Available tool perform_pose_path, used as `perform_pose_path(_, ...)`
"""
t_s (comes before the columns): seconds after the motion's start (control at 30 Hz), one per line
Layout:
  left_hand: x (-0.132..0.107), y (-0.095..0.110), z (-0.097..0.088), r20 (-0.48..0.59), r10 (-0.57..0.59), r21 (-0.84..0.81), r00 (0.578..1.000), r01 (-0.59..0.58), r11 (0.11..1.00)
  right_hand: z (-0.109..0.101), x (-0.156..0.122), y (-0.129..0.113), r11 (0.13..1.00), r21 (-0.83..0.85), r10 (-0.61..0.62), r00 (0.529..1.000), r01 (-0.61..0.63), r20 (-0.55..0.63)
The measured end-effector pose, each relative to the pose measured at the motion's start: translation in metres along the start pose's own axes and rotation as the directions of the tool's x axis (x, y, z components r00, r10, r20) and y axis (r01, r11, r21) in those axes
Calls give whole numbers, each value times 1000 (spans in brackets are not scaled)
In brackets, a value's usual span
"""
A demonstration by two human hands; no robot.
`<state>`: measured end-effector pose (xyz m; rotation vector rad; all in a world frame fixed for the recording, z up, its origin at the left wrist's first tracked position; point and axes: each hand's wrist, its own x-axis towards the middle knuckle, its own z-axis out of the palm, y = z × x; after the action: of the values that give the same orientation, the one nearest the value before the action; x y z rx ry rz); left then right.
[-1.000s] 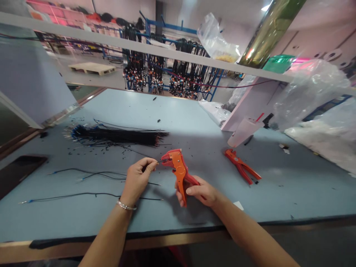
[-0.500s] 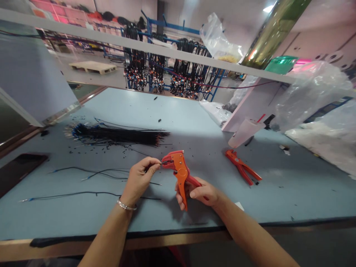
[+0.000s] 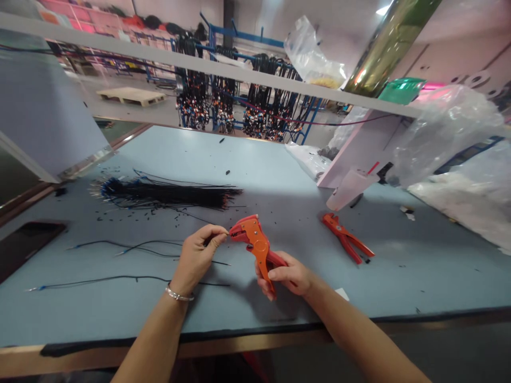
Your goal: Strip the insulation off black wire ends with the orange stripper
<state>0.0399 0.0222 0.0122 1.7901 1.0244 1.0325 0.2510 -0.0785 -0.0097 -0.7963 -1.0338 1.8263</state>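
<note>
My right hand (image 3: 285, 274) is wrapped round the handles of an orange and red wire stripper (image 3: 260, 247), its jaws pointing left. With thumb and forefinger, my left hand (image 3: 203, 249) pinches a thin black wire (image 3: 229, 234) right at the mouth of those jaws. How far the wire reaches inside them is hard to make out. Beneath and left of my left hand lie several loose black wires (image 3: 107, 277) with blue and metal terminals at their left ends. Beyond them is a thick bundle of black wires (image 3: 171, 193), blue-tipped at the left.
A second red and orange wire stripper (image 3: 346, 237) lies to the right, near a translucent cup (image 3: 348, 190). At the left edge is a dark phone (image 3: 32, 242). Small black scraps dot the blue-grey tabletop (image 3: 255, 170). Plastic bags (image 3: 447, 125) fill the right side.
The stripper's handles have come closer together in my right hand, and its head has tilted and shifted slightly left. My left hand has moved slightly left, still pinching the wire at the jaws.
</note>
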Motion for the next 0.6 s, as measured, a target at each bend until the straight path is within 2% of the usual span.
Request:
perform_pose_path(0.4,1,-3,1,-56,-6,144,998,14,989,-1,2,3,999,-35,6,992,-10,-123)
perform_pose_path(0.6,2,-6,1,-57,16,155,998,-7,988,-1,3,3,1000,-20,-3,990,0,-142)
